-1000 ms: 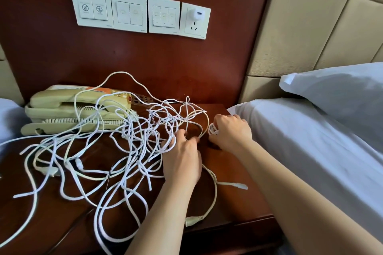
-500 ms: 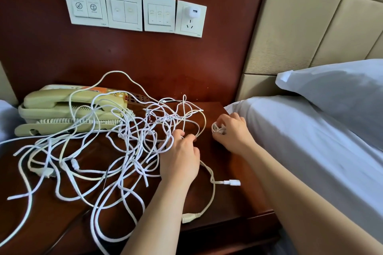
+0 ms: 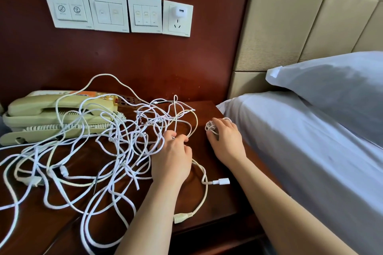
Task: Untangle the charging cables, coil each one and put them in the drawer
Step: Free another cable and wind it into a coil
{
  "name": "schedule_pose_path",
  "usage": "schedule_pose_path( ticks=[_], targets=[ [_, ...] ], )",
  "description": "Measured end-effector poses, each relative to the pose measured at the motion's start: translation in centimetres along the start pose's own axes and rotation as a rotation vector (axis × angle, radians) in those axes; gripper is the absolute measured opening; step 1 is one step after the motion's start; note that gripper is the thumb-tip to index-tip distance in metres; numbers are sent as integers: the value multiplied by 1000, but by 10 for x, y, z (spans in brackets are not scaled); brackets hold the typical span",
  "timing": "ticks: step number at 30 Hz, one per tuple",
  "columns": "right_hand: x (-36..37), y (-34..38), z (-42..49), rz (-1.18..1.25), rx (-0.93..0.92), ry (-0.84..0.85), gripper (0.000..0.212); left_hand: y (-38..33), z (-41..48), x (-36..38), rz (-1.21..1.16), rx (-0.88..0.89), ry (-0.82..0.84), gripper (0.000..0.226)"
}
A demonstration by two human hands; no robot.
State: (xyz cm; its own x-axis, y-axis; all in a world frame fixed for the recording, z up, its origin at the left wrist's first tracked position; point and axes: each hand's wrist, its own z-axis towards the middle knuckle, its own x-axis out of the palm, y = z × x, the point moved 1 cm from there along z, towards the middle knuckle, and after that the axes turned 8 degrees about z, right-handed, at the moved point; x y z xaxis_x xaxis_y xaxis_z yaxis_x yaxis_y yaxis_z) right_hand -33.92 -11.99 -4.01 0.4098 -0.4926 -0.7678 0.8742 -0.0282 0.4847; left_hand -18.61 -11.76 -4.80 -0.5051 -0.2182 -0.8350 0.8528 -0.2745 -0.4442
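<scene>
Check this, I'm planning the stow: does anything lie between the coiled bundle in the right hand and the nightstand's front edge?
Yes. A loose cable loop ending in a white USB plug lies on the nightstand in front of the coiled bundle and right hand. No drawer is in view.

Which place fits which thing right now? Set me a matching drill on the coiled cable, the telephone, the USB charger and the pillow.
Things:
1. coiled cable
2. telephone
3. USB charger
4. pillow

Places:
A. plugged into the wall socket
B. on the bed
C. gripped by the right hand
D. back left of the nightstand, under loops of the cable tangle

Pairs: 1-C, 2-D, 3-A, 4-B.
</scene>
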Motion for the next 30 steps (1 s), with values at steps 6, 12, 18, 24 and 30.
schedule_pose_path(
  ticks=[6, 12, 18, 24, 30],
  targets=[
    [-3, 1, -4, -46, -30, -36, 48, -1, -1, -1, -26, -2, 10, 31],
    [-14, 9, -25, 163, -145, -113, 39, -7, -13, -9, -83, 57, 49, 39],
    [-31, 30, -63, 411, -155, 18, 27, -14, -34, -49, -342, 39, -3, 33],
    [-47, 62, -93, 549, -177, 135, 19, 4, -60, -85, -337, 19, -110, 26],
    [-34, 85, -107, 333, -360, 198, 22, 52, -68, -129, -176, 17, -280, 24]
  ],
)
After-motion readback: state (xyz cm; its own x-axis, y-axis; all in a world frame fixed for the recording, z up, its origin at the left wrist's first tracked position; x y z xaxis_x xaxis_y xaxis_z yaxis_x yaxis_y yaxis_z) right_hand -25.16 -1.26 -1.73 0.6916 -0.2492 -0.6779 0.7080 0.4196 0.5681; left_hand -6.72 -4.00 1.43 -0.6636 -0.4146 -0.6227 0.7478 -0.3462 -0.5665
